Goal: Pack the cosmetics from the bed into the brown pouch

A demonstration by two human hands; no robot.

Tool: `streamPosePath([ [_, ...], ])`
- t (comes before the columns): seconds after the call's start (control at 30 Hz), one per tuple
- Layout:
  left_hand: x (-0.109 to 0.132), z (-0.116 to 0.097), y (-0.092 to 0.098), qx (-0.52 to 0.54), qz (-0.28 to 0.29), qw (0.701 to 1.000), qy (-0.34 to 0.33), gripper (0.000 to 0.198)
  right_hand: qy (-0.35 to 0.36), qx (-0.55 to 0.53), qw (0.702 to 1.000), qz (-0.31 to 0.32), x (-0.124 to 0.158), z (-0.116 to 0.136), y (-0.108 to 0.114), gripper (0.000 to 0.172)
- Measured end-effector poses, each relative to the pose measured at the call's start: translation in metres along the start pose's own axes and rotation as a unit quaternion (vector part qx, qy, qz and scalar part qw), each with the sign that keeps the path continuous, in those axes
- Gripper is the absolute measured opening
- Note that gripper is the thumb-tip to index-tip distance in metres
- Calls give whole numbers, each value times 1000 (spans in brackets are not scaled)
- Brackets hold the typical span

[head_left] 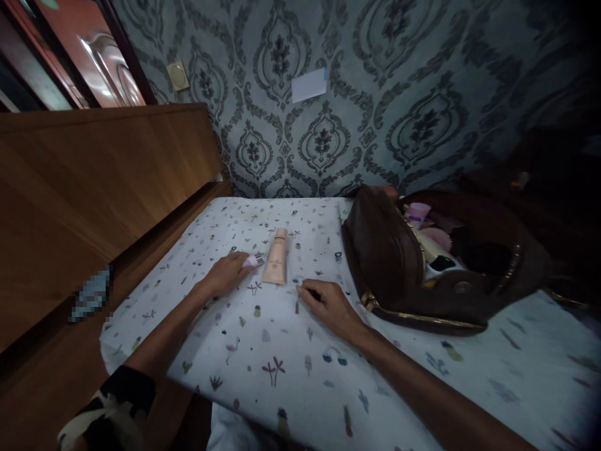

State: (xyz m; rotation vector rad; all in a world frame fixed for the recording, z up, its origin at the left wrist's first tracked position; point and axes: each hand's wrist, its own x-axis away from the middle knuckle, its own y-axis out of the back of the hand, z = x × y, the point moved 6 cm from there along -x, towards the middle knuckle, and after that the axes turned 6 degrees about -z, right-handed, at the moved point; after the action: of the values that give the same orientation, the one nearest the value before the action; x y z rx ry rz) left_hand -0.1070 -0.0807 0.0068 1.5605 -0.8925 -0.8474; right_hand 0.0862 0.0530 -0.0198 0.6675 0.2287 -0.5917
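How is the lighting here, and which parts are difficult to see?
Head view: dim overall, the far right fading nearly to black; glare on the reddish panel; pixelated patch at left; print on the beige tube too small to read.

Dim room, papered wall [357,119] on the far side, wood along the left

A grey damask pattern covers the wall, which bears a beige fitting [178,75] at far left and a pale card [309,86] nearer the middle; a brown wooden panel [103,181] stands at left above a ledge [51,388], a glossy reddish surface [94,53] beyond it; white cloth [295,338] printed with small plants spreads before the wall, and the far right sinks into shadow
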Motion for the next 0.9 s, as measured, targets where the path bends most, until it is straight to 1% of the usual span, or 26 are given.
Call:
streamPosePath([
  [0.13, 25, -10, 6, 2, 17, 1000, -13, 32, 6, 1, 1000, -1, 0, 4, 2, 37],
  [0.27, 46, -25, 13, 37, 23, 998, -39, 23, -1, 2, 1000, 9, 0, 4, 1, 39],
  [0.37, 61, -35, 16, 35, 34, 999, -19, 15, -6, 4, 1000, 7, 0, 1, -1, 38],
  [0.47, 74, -43, 16, 27, 45, 999, -6, 16, -5, 2, 1000, 7, 0, -1, -2, 38],
  [0.6, 82, -45, 10, 22, 18, 999, -32, 21, -4, 5, 1000, 8, 0, -1, -1, 38],
  [0.77, 87, -40, 1, -6, -3, 999, -49, 16, 3, 14, 1000, 8, 0, 0, -1, 40],
  [0.9, 82, -50, -2, -39, -2, 996, -75, 18, 9, 26, 1000, 3, 0, 1, 0, 38],
])
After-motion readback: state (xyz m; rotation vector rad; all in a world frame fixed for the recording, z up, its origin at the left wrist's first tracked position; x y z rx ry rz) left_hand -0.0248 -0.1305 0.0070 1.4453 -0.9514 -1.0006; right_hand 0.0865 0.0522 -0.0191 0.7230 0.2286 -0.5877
